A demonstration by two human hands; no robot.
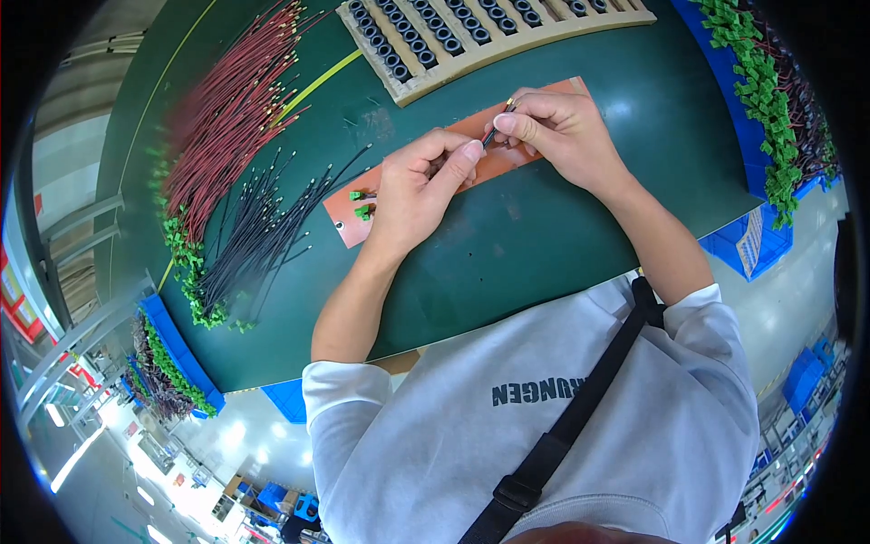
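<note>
Two green connectors (362,204) on one orange mat (349,231).

Both hands over orange mat (530,159) mid green tabletop (544,236). Left hand (417,186) & right hand (557,127) pinch a thin dark wire (494,134) btwn fingertips, hands nearly touching. Two small green connectors (362,204) on mat's left end. Red wire bundle (227,118) & black wire bundle (263,222) near table's left edge. Tray of black rings (453,32) at far edge. Blue bin w/ green connectors (766,100) at right edge.
</note>
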